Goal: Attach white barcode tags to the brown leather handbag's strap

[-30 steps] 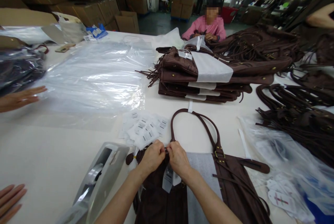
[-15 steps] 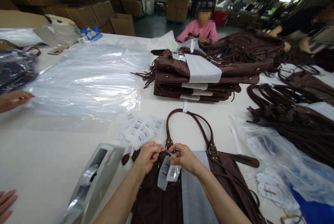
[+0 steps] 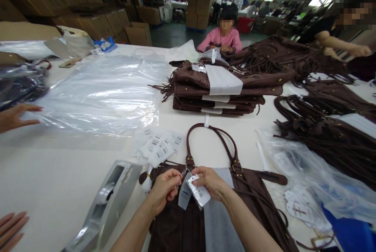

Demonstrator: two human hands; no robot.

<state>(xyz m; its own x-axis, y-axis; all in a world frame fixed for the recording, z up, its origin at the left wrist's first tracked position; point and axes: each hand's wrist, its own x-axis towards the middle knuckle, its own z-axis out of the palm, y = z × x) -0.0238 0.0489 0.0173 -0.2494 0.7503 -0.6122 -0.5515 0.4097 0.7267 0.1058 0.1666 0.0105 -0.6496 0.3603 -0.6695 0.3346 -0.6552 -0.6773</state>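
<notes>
A dark brown handbag (image 3: 176,224) lies in front of me, its looped handles (image 3: 188,138) pointing away. Pale wrap (image 3: 220,220) runs down its middle. At the base of the left handle, my left hand (image 3: 166,189) pinches a thin clear tag string (image 3: 184,172). My right hand (image 3: 210,183) grips a white hang tag (image 3: 200,193) between thumb and fingers, just right of the handle ring. A second, translucent barcode tag (image 3: 185,195) dangles between my hands over the bag. A white tassel-like bundle of strings (image 3: 147,183) is beside my left wrist.
Barcode tags (image 3: 160,146) lie beyond my left hand, near a grey tape dispenser (image 3: 102,205). Clear plastic bags (image 3: 108,91) cover the left table, with a co-worker's hand (image 3: 19,118) at their edge. Stacked brown bags (image 3: 190,83) stand ahead; more bags (image 3: 329,142) lie right.
My hands have moved slightly down. The white tag in my right hand has turned and tilted. The co-worker's upper hand at left has spread its fingers; the person at far right has shifted an arm.
</notes>
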